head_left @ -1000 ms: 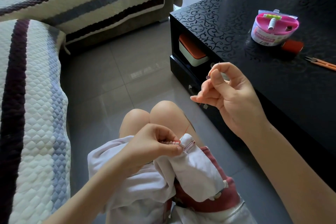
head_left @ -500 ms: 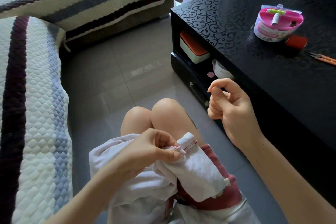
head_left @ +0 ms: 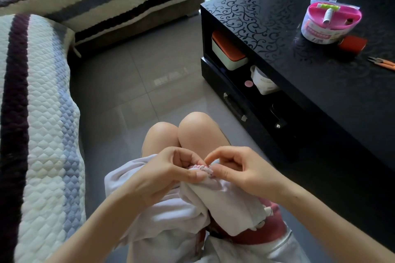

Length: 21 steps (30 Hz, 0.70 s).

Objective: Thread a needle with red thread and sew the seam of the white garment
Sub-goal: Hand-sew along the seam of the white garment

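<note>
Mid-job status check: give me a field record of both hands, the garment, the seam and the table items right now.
left hand: grips the garment beside the seam, over the lap
right hand: fingertips pinch at the seam; needle too small to see
seam: red stitches show along the folded edge between the hands
garment: white, bunched on the lap
table: black, to the person's right
on table: pink kit, red spool, snips, none being touched

White garment (head_left: 230, 205) lies bunched on the lap, its red-stitched seam (head_left: 203, 168) raised at the top fold.
</note>
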Each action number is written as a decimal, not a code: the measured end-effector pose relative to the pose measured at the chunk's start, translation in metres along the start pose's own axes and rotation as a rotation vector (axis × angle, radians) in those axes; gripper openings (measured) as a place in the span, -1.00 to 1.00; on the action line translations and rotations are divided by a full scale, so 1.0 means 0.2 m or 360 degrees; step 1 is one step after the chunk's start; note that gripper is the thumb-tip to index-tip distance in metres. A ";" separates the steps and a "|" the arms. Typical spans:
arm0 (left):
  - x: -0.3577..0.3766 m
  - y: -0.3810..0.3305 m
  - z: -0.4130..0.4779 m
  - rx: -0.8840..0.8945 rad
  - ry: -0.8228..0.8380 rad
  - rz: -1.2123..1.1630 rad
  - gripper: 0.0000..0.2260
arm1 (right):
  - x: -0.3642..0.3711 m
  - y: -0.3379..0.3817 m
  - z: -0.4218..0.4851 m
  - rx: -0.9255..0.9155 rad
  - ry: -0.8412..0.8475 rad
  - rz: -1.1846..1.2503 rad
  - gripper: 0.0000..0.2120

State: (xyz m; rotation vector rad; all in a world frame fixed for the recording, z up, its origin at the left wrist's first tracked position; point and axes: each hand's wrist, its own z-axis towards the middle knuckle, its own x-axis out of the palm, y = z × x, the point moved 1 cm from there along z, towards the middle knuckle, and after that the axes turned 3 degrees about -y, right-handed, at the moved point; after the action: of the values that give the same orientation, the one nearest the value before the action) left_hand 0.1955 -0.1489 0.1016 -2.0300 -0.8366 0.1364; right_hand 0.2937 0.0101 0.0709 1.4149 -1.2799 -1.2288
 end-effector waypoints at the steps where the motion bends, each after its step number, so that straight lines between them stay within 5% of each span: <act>1: 0.00 0.00 0.00 -0.0002 0.0020 -0.0002 -0.94 | 0.00 0.01 -0.01 0.0043 0.0071 0.0014 -0.85; 9: 0.07 -0.01 -0.01 0.0074 0.0133 0.0232 -0.94 | -0.12 0.20 -0.16 0.0190 0.0109 -0.0229 -0.85; 14: 0.10 -0.02 0.03 0.0155 0.0039 0.0383 -0.94 | -0.13 0.17 -0.17 0.0294 -0.0121 -0.0365 -0.85; 21: 0.06 0.01 0.11 -0.0022 -0.0003 0.0171 -0.95 | -0.15 0.01 -0.07 -0.0236 -0.0396 -0.0701 -0.92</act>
State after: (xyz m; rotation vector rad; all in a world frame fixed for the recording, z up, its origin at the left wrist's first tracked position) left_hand 0.1966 -0.1277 0.0891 -2.0884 -0.7314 0.1934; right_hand 0.3073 0.0391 0.0791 1.5165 -1.0367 -1.8041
